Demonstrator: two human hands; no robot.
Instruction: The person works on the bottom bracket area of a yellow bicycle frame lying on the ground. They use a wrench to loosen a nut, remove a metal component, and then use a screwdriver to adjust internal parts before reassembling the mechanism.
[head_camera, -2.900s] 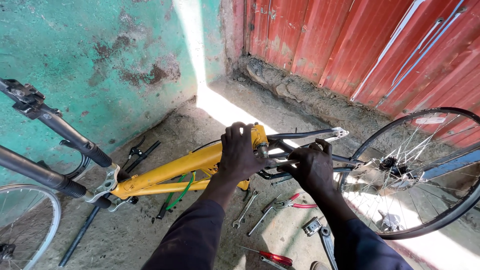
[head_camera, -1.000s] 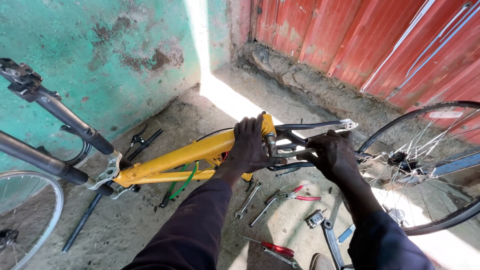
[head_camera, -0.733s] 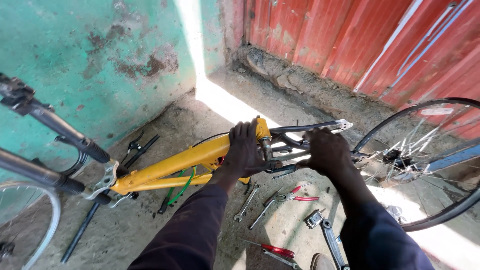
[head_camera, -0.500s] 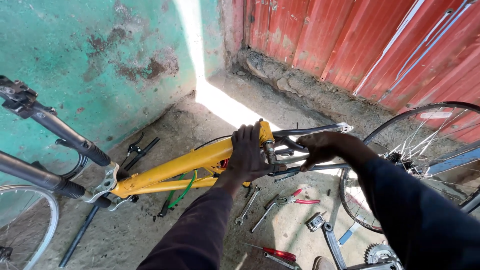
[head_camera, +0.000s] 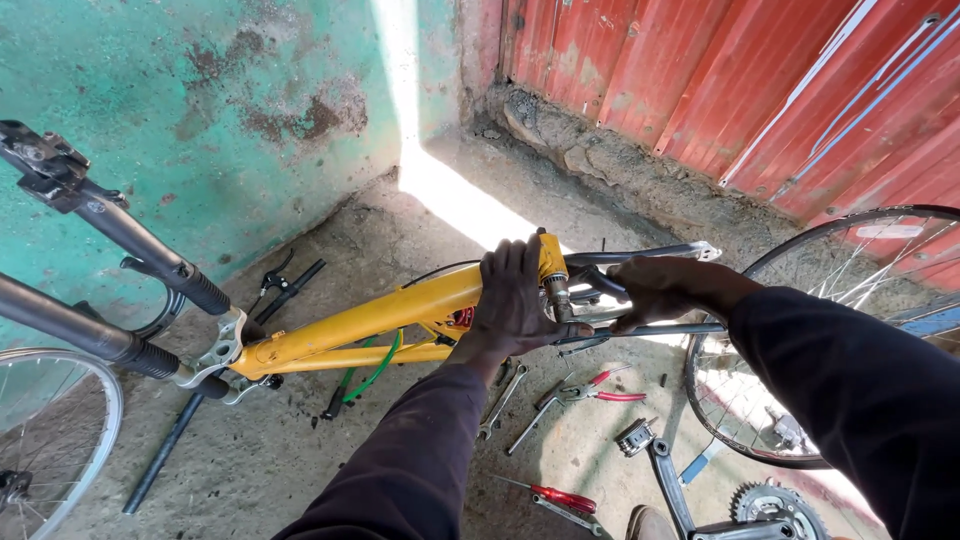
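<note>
A yellow bicycle frame (head_camera: 370, 318) stands upside down on a concrete floor, its black fork legs (head_camera: 120, 225) rising at the left. My left hand (head_camera: 515, 300) grips the yellow frame near the bottom bracket (head_camera: 553, 290). My right hand (head_camera: 655, 290) holds the dark rear stays (head_camera: 640, 255) just to the right of it. Both sleeves are dark.
Spanners (head_camera: 500, 400), red-handled pliers (head_camera: 590, 385), a red screwdriver (head_camera: 555, 495), a pedal with crank arm (head_camera: 650, 450) and a chainring (head_camera: 765, 500) lie on the floor. A loose wheel (head_camera: 850, 330) leans at the right; another wheel (head_camera: 50, 440) is at left. Green wall behind, red corrugated sheet right.
My right arm has swung in from lower down and now reaches across from the right edge, still on the rear stays. My left hand has kept its grip on the frame.
</note>
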